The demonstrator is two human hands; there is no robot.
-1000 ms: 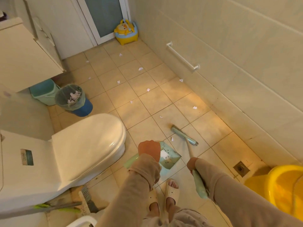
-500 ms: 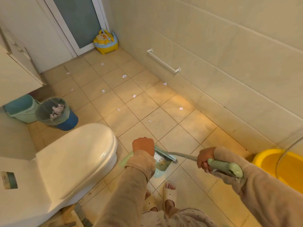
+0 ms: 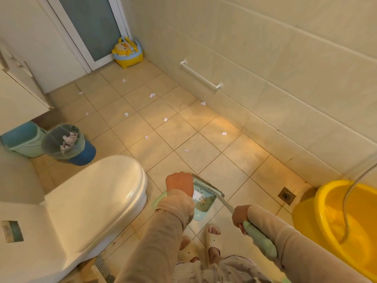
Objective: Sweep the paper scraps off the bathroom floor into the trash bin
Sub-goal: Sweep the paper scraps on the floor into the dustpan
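My left hand [image 3: 180, 183] grips the handle of a pale green dustpan [image 3: 204, 203] resting on the floor by my feet. My right hand [image 3: 240, 215] holds the green handle of a small broom [image 3: 259, 235], whose brush head [image 3: 208, 185] lies across the dustpan's mouth. A white scrap sits inside the pan. Several paper scraps lie scattered over the beige tiles, such as one [image 3: 186, 150] just ahead and one [image 3: 224, 133] near the wall. The blue trash bin [image 3: 68, 142] with a clear liner and crumpled paper stands at the left.
A white toilet [image 3: 95, 199] with shut lid fills the lower left. A teal bin [image 3: 22, 139] stands beside the trash bin. A yellow basin [image 3: 346, 221] with a hose sits at right, near a floor drain [image 3: 286, 195]. A yellow potty [image 3: 127, 52] stands by the door. A towel rail [image 3: 201, 76] runs along the wall.
The broom head swept back from the open floor to the dustpan's mouth. My right hand swung out right, then settled lower with the handle. The view shifted slightly.
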